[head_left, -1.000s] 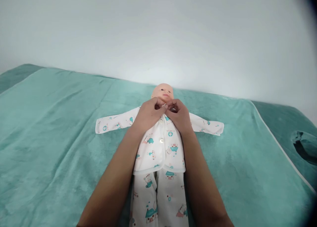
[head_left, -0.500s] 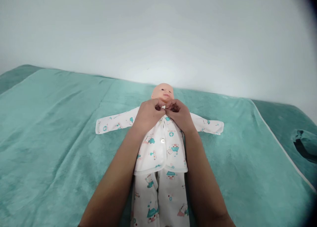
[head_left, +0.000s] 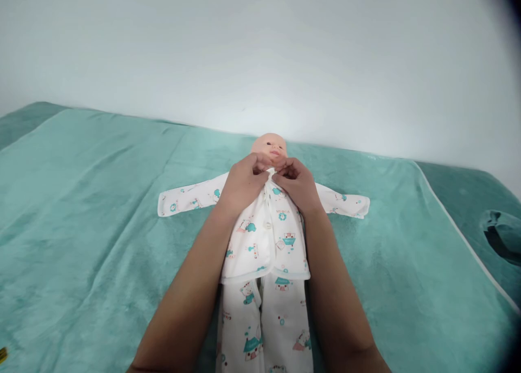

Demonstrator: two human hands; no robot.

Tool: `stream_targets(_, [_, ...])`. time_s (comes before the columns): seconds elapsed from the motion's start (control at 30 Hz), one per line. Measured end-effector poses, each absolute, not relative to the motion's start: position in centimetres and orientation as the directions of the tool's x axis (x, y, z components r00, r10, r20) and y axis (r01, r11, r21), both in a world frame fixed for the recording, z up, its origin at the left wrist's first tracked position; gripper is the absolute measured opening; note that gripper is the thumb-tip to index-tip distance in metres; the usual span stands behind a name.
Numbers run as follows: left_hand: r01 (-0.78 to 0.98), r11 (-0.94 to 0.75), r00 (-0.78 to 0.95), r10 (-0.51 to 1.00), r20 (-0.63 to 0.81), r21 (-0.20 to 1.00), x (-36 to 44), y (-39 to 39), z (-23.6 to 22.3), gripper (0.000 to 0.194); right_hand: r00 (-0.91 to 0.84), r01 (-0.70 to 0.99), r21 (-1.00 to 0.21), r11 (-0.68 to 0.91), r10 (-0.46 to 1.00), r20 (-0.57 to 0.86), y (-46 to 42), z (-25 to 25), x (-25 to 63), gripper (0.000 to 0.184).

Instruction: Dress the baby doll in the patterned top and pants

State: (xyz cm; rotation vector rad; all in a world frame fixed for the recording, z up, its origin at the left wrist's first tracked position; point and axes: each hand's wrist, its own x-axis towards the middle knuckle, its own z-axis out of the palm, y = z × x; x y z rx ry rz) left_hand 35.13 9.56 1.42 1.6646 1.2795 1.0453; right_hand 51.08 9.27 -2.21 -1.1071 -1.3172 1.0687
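A baby doll (head_left: 268, 143) lies on its back, dressed in a white printed baby shirt (head_left: 252, 253) and matching trousers (head_left: 280, 329). At the collar, under the doll's chin, my left hand (head_left: 248, 180) pinches one front edge of the shirt. Opposite it, my right hand (head_left: 299, 183) pinches the other edge, and the cloth is raised slightly between them. My fingers hide the top fastening. Lower on the front, a button (head_left: 267, 226) shows at the overlap. Both sleeves stretch out sideways, with no doll hands visible at the cuffs.
A green plush blanket (head_left: 101, 226) with a pale edge lies beneath the doll. Behind it rises a pale wall (head_left: 244, 52). At the far right is a clear object with a black band (head_left: 499, 242). A small yellow item (head_left: 3, 355) shows at the lower left edge.
Both hands have risen slightly towards the doll's chin, lifting the collar cloth between them. The yellow item has come into view at the lower left.
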Motion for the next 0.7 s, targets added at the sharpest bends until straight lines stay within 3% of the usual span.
stream_targets(0.2, [0.234,-0.186,0.201,0.970,0.140,0.954,34.94,9.74,1.32,0.035,0.001,0.006,-0.992,0.123,0.992,0.123,9.30,-2.06,50.92,0.020])
stream_targets(0.53, [0.239,-0.304,0.359,0.910,0.207,0.922,34.13,10.01,0.76,0.034,0.008,-0.034,-0.996,0.084,0.996,0.084,9.49,-2.32,50.97,0.018])
stream_targets(0.7, [0.295,-0.281,0.297,0.936,0.192,0.913,34.61,10.00,0.88,0.033,0.021,-0.021,-0.997,0.077,0.997,0.076,9.62,-2.41,50.80,0.017])
